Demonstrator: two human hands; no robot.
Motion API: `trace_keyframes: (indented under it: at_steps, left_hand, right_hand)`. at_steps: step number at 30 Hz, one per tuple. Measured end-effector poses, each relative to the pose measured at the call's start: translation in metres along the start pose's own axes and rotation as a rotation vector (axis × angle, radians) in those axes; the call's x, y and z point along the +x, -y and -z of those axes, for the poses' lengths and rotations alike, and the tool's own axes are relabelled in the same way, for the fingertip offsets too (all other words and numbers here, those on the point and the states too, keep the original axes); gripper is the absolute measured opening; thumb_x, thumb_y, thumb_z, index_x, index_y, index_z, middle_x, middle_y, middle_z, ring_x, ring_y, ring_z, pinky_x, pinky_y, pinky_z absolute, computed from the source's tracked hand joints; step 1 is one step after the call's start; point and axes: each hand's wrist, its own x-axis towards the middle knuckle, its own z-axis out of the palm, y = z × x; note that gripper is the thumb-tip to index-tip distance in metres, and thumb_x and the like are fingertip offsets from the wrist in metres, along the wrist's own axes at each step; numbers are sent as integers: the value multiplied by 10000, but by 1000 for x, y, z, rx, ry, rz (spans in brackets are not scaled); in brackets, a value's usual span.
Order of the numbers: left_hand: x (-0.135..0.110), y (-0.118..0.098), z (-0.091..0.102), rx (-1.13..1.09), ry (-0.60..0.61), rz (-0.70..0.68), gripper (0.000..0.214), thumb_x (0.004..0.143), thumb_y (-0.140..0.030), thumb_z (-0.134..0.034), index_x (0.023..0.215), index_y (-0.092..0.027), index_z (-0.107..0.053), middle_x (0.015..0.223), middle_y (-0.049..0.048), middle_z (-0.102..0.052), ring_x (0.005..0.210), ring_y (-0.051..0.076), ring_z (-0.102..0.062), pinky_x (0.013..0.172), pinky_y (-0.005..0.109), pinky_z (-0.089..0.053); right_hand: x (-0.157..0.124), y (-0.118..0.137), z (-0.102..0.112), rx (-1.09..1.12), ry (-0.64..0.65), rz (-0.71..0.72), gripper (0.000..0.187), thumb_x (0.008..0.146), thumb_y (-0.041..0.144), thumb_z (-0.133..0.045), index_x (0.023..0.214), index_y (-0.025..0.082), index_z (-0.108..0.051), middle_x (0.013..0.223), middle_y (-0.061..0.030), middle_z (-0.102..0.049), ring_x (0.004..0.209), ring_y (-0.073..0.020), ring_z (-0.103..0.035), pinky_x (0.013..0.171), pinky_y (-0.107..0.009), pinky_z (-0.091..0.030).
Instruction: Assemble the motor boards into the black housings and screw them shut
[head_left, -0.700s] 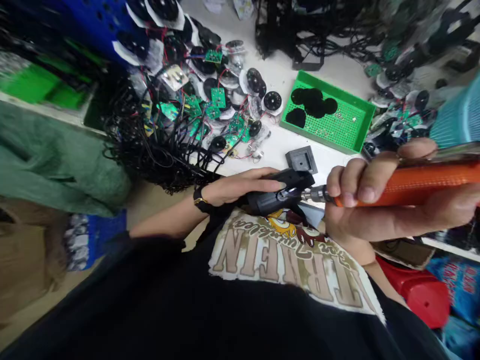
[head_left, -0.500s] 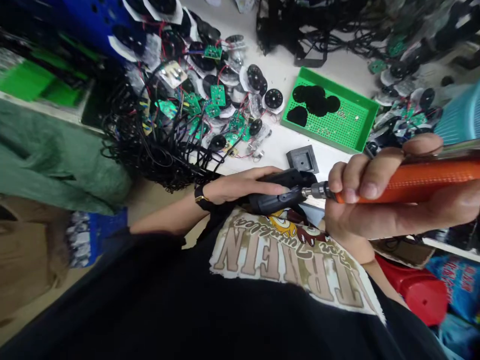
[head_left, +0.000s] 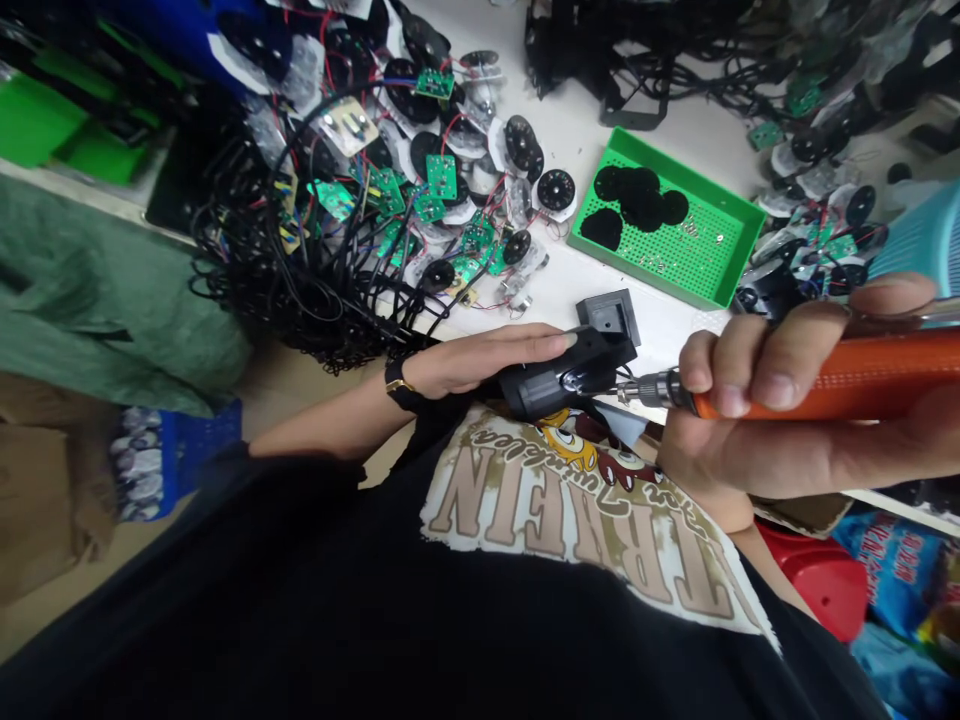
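Note:
My left hand (head_left: 495, 358) is closed on a black plastic housing (head_left: 551, 385) near the table's front edge, thumb along its upper side. In my right hand (head_left: 780, 400) is an orange electric screwdriver (head_left: 840, 375), fingers wrapped round its body. Its metal bit points left at the housing; whether the tip touches it I cannot tell. Just beyond the housing lies a dark grey square plastic part (head_left: 607, 318) with a recess. Behind that stands a green perforated tray (head_left: 720, 220) holding black round pads (head_left: 637, 197) and small screws (head_left: 686, 228).
Left of the tray sprawl circuit boards (head_left: 441, 177), small motors, black discs and a tangle of black cables (head_left: 322, 280). More black parts and cables (head_left: 675, 70) lie at the back. A light blue basket (head_left: 919, 240) stands right; a red stool (head_left: 825, 590) is below the table.
The housing has turned in my left hand, and the thumb has shifted up along it. My right hand and the screwdriver have moved slightly right and down, away from the housing.

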Motion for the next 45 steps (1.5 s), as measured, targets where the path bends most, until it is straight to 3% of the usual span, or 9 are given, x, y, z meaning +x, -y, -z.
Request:
trace_keyframes:
  at_steps: [5,10,19,24,32,45]
  left_hand:
    - [-2,-8,1,163,-70,25,633,861,-599,-747,1328,-179,-663,1339,108,-695,1166,275,-669,985,379,-532]
    - [0,-12,1,314,-95,-17,650,888,-592,-706,1382,-179,-616,1393,107,-664,1264,297,-622,1093,423,-480]
    - [4,-14,1,394,-94,-31,673,891,-606,-696,1408,-188,-591,1414,108,-648,1288,299,-606,1103,418,-472]
    - [3,-13,2,405,-76,-50,647,909,-588,-693,1415,-200,-583,1425,98,-640,1312,290,-588,1118,402,-453]
    - [1,-12,-2,384,-87,-46,625,902,-561,-708,1404,-206,-593,1427,92,-643,1325,288,-580,1119,378,-447]
    - [3,-3,-5,213,-128,-14,586,881,-561,-742,1337,-204,-657,1356,93,-681,1215,262,-633,1030,357,-504]
  right_hand:
    - [-5,-6,-5,-57,-69,80,353,975,626,-659,977,275,-692,582,66,-340,470,-116,-479,539,-259,-561]
    - [-3,-17,-6,-70,-102,180,490,1020,708,-512,970,265,-716,573,58,-355,431,-106,-454,484,-253,-538]
    - [-2,-22,-3,-39,-105,235,378,1027,608,-578,993,267,-738,559,64,-365,409,-105,-442,465,-252,-532]
    - [-3,-26,-1,13,-111,228,305,945,537,-709,1032,247,-747,559,66,-387,413,-115,-444,456,-268,-535]
    - [-6,-24,-5,-112,-196,214,534,999,783,-453,1011,312,-704,531,64,-311,398,-136,-406,447,-287,-526]
    - [-8,-22,-7,-148,-131,338,393,998,682,-553,905,305,-618,544,70,-327,396,-110,-408,467,-258,-511]
